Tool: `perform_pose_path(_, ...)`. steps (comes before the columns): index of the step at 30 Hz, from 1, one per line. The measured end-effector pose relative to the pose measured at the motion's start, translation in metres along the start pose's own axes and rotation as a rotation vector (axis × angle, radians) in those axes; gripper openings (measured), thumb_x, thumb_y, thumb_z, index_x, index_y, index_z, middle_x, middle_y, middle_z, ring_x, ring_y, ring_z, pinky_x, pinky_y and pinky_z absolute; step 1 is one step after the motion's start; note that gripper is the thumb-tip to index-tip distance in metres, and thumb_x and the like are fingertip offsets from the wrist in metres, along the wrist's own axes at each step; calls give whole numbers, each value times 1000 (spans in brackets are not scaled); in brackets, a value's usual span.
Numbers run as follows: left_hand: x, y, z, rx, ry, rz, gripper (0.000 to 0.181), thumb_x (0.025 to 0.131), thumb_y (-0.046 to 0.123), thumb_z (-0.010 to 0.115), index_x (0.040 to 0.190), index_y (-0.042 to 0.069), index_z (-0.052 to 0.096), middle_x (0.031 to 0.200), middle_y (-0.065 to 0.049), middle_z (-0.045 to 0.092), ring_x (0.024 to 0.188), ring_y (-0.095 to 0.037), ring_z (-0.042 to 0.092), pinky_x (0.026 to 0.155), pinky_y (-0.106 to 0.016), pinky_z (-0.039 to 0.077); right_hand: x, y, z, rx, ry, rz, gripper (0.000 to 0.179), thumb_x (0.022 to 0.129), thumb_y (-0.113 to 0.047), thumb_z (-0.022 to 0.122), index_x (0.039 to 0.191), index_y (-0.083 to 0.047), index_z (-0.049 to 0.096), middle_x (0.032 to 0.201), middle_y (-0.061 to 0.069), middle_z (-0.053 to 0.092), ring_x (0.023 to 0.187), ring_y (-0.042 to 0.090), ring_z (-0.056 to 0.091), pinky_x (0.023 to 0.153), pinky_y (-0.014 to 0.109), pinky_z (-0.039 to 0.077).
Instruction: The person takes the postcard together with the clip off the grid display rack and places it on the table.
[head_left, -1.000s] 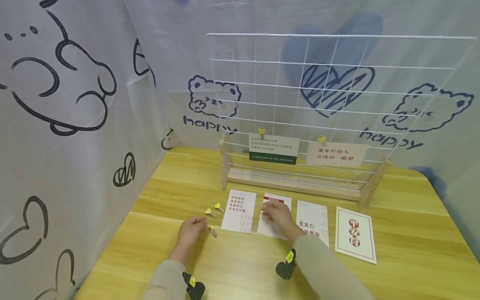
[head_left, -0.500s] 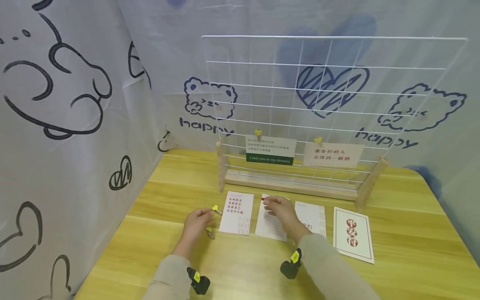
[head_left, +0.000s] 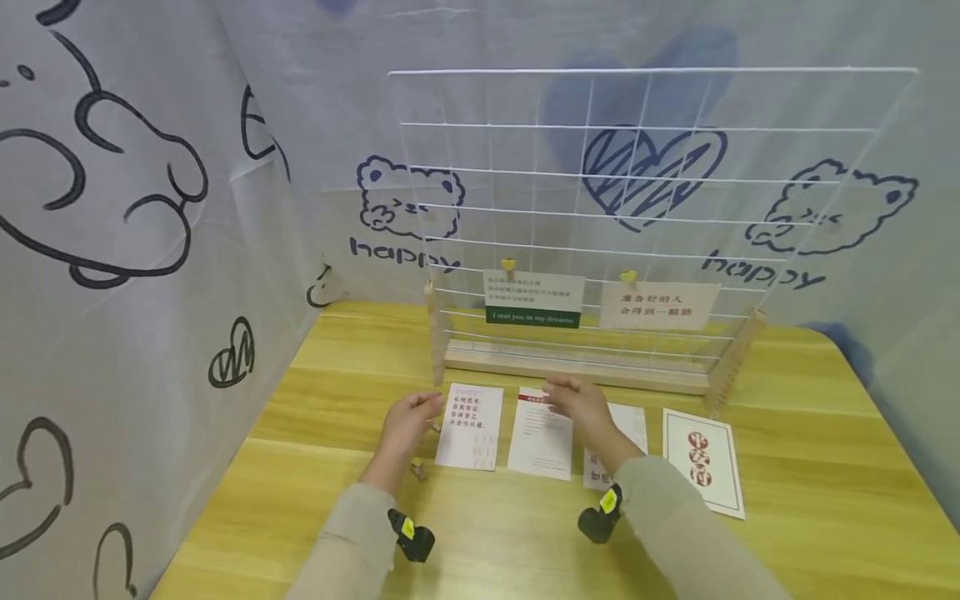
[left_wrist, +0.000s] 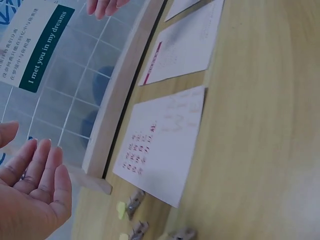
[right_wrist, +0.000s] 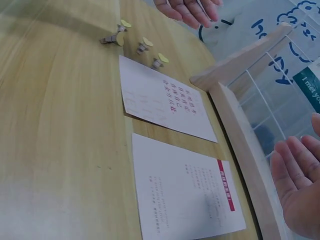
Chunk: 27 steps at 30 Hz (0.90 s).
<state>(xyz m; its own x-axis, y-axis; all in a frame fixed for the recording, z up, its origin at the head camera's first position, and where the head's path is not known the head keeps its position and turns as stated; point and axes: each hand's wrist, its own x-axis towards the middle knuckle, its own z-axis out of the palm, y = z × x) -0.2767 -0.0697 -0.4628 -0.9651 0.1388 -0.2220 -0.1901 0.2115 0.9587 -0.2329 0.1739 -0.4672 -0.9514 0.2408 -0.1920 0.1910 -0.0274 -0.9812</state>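
My left hand point(head_left: 403, 432) hovers left of the leftmost white card point(head_left: 468, 427), fingers loosely bent and holding nothing. Small wooden clips with yellow hearts lie beneath it; one clip point(left_wrist: 134, 202) shows near that card's corner in the left wrist view. Over the gap between the second card point(head_left: 538, 442), which has a red stripe, and the third card point(head_left: 597, 477) is my right hand point(head_left: 588, 412), also holding nothing. It hides part of the third card. A fourth card point(head_left: 702, 458) with red round characters lies at the right.
Behind the cards stands a white wire grid rack on a wooden base point(head_left: 577, 367). Clipped to it are a green-edged card point(head_left: 534, 300) and a pinkish card point(head_left: 660, 307). A printed cloth point(head_left: 292, 225) hangs around the table point(head_left: 495, 533).
My left hand has moved forward and right, over the clips. The right hand has drawn rightward off the second card, uncovering its text. The head view has shifted slightly.
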Motion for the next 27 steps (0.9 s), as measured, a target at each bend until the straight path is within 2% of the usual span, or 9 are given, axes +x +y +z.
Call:
perform_pose_path(6,8,13,7,-67,-48,37,40,83,26,57,111,-2,52,112,-17,52,104,-30,49,90,-39,37,4,-7,-12,-53,15,13,40,85,-17,55,117,3,46,113,18,51,99,27,52,85,32,42)
perform_pose_path(16,23,40,15,-134,-106,101,39,84,20,55,114,-5,50,114,-21,51,106,-30,47,90,-36,37,8,-25,-26,-22,12,-76,39,84,-12,54,117,8,45,113,23,50,99,29,52,83,30,44)
perform_pose_path(27,34,68,27,-149,-159,172,34,85,17,54,114,-1,50,118,-14,48,109,-25,44,93,-38,33,15,-40,-35,-3,48,-123,39,85,-9,53,118,9,43,115,27,47,102,34,49,86,35,41)
